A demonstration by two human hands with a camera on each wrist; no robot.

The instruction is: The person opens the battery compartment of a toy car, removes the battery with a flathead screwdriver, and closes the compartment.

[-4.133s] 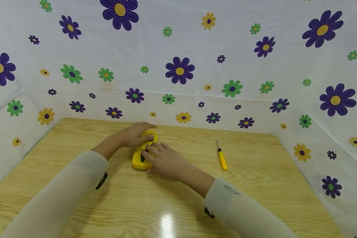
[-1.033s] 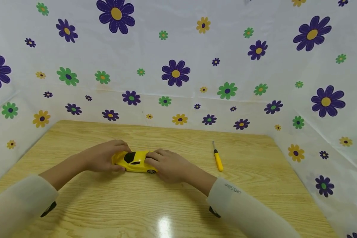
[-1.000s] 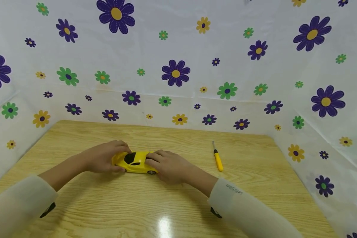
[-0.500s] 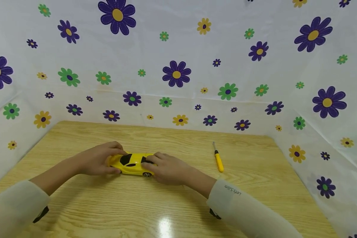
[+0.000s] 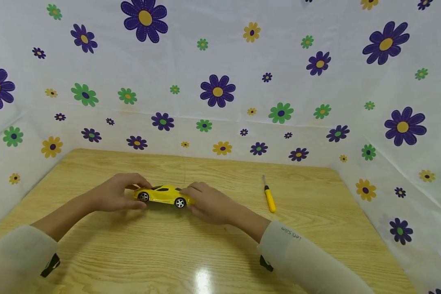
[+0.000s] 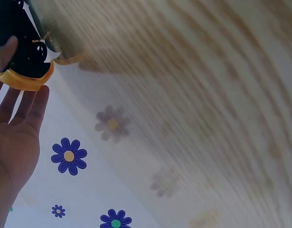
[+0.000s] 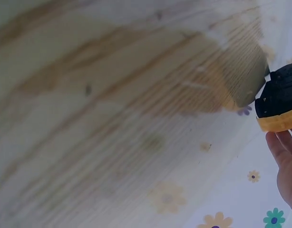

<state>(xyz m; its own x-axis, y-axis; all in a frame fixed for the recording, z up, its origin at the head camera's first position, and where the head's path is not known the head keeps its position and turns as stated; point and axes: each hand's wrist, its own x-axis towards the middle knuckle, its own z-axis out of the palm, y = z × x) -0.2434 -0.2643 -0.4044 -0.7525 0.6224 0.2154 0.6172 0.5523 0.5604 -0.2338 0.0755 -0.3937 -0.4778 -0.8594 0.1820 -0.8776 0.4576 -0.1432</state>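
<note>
A yellow toy car (image 5: 164, 194) with black windows lies sideways between both hands in the head view. Its near side and two wheels show, and it appears raised off the table. My left hand (image 5: 114, 192) holds the left end, fingers over the far side and thumb near the front wheel. At the right end, my right hand (image 5: 211, 203) grips the car, covering that end. The left wrist view shows the car's black underside (image 6: 22, 52) with the thumb in front of it. In the right wrist view, fingers touch the yellow bumper (image 7: 279, 122).
A screwdriver (image 5: 269, 197) with a yellow handle lies to the right on the wooden table (image 5: 220, 253). A white cloth (image 5: 242, 53) printed with flowers stands behind the table and along its sides.
Since about four seconds ago the car has been turned sideways and brought nearer. In the last half second it was lifted and tilted, so its near side and wheels show.
</note>
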